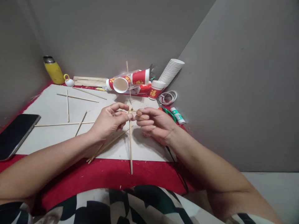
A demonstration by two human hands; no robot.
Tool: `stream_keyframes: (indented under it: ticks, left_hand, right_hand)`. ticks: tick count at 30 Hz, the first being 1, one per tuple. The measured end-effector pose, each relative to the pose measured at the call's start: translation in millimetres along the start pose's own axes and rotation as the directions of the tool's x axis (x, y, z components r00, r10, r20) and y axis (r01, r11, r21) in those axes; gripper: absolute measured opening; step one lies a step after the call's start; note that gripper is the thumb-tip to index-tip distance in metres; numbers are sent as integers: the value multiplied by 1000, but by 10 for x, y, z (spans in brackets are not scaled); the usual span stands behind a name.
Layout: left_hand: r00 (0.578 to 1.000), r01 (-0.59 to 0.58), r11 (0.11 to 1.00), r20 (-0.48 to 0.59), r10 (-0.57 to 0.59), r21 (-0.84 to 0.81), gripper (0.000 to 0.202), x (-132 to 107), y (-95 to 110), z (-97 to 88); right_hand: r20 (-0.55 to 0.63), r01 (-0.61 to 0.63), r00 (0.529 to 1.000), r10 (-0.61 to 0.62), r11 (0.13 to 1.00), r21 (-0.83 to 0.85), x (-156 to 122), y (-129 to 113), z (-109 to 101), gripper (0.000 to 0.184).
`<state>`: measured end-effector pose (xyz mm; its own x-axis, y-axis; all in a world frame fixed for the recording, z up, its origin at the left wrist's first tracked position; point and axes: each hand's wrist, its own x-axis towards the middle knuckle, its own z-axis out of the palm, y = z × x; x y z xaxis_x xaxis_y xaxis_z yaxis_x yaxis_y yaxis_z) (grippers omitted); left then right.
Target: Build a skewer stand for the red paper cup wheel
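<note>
My left hand [108,119] pinches a thin wooden stick [130,146] between thumb and fingers. The stick points down toward me over the front edge of the white board. Around its upper part runs a thin yellow rubber band [134,111], stretched to the right. My right hand [156,123] grips the band's other end with closed fingertips. The joint where the band wraps is partly hidden by my fingers. Below my left hand, more wooden sticks [109,143] slant across the board, and I cannot tell whether they are joined to the held one.
On the white board [51,109] lie loose sticks [78,97]. A phone [17,133] rests at left. Behind are a yellow bottle [54,72], bundled sticks [90,81], red paper cups [140,77] and stacked cups [170,73]. A coiled cable [167,97], green-handled scissors [170,114] and a glue stick [177,116] sit right.
</note>
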<state>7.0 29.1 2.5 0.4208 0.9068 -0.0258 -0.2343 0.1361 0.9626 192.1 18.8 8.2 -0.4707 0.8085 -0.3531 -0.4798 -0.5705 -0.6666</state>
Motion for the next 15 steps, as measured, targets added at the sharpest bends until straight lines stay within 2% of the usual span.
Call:
stream_keyframes:
  ticks: [3,8,11,15]
  left_hand:
    - [1000,-10,1000,20,10,2,29,-42,41,31]
    - [999,-43,998,23,42,42,27,-115,104,69]
    - [998,-66,995,10,65,75,24,-150,123,82]
    - [998,-66,993,17,65,99,22,-192,158,106]
  right_hand:
    - [-44,-4,999,9,992,129,-48,-18,111,17]
    - [-95,15,995,5,977,212,-102,-29,267,22]
    - [-111,24,994,-5,985,172,-113,-10,273,14]
    - [-104,-11,995,11,1000,-6,-96,32,212,11]
